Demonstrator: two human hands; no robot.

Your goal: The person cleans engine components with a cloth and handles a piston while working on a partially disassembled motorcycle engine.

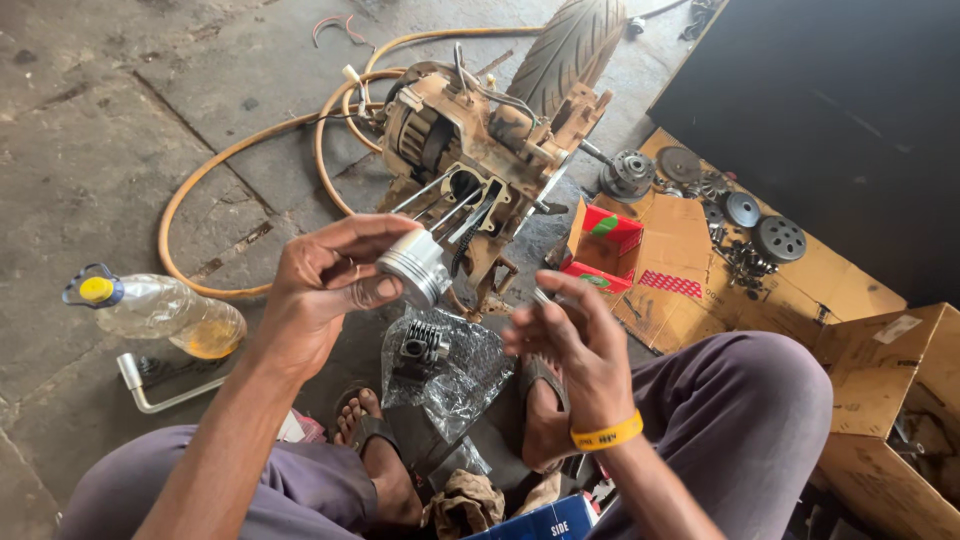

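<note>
Left grip (335,285) pinches a silver piston (415,266); right grip (570,335) half-curled, holding nothing visible.

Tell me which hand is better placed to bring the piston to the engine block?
Probably the left hand: its grip already holds the piston, close before the engine block. The right hand is lower, pinching only something small.

Stained concrete floor (90,130); on it an engine block (480,150), orange hose (200,180), oil bottle (165,312), flattened cardboard (690,270) with clutch parts (745,225).
</note>
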